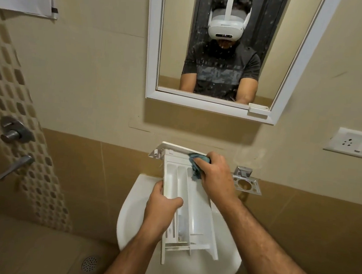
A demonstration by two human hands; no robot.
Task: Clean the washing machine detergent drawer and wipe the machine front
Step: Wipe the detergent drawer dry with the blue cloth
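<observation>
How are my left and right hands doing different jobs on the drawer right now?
The left hand grips the detergent drawer at its left side wall, steadying it; the right hand holds a blue cloth at the far end, near the front panel. The left holds bare plastic, the right only cloth. Both are over the white sink.

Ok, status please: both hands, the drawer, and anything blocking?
Left hand grips detergent drawer over the sink. Right hand presses blue cloth on its far end. Nothing in the way.
</observation>
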